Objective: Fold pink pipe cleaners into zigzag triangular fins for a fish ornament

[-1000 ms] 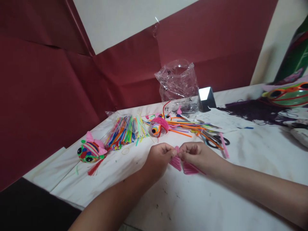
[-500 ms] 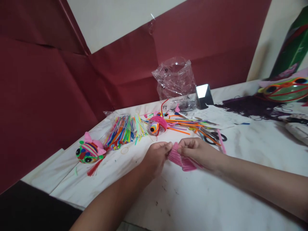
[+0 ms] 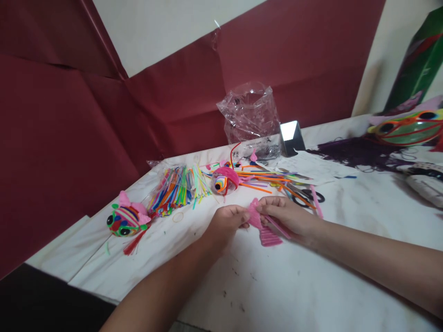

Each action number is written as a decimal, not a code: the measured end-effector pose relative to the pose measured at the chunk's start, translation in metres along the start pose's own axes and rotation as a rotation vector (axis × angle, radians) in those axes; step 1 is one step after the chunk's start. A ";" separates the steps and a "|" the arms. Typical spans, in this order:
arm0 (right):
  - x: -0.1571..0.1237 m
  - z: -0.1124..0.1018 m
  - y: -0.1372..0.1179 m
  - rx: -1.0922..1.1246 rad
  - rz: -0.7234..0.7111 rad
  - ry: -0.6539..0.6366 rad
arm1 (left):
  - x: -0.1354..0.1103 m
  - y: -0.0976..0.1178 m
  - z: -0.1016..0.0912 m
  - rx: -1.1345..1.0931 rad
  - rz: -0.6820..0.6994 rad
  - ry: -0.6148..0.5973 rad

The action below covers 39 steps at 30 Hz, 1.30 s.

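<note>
Both my hands meet over the middle of the white table (image 3: 311, 286). My left hand (image 3: 224, 223) and my right hand (image 3: 287, 216) are closed, pinching a pink pleated piece (image 3: 263, 230) between them; it fans out downward under my right fingers. Just beyond sits a half-made ball (image 3: 224, 180) with a pink top and a striped eye. A finished striped fish toy (image 3: 126, 219) with pink fins and a red tail lies at the left.
A bundle of coloured strips in a clear bag (image 3: 176, 189) lies behind my left hand. Loose orange and pink strips (image 3: 277, 180) and black scissors (image 3: 309, 196) lie behind my right. A crumpled clear bag (image 3: 249, 113) and a small mirror block (image 3: 290, 136) stand by the red wall.
The pink pleated piece was in two spread fans; now it hangs as one narrower fan, gathered at the top. My hands have stayed together at about the same spot.
</note>
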State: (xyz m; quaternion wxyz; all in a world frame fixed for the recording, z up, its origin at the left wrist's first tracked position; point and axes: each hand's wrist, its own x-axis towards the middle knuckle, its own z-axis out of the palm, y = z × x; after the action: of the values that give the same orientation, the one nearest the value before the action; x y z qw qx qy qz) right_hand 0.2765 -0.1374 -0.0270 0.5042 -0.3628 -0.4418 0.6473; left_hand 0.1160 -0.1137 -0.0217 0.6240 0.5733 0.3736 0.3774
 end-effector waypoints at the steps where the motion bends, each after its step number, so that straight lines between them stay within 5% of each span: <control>1: 0.000 0.001 0.000 -0.009 0.002 -0.001 | 0.000 -0.001 0.000 0.007 0.009 0.004; 14: -0.002 0.005 0.001 -0.071 0.013 -0.012 | 0.000 -0.003 -0.005 0.110 0.104 0.019; 32: -0.005 0.004 0.012 -0.440 -0.290 0.135 | -0.006 0.005 0.005 0.478 0.291 0.251; 39: -0.004 0.004 0.017 -0.338 -0.150 0.073 | -0.012 0.011 0.006 0.686 0.458 0.252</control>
State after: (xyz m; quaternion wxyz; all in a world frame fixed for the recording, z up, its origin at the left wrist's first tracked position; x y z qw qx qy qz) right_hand 0.2682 -0.1436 -0.0420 0.4987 -0.4315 -0.5514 0.5110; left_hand 0.1161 -0.1265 -0.0104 0.2466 0.7651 0.4140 0.4272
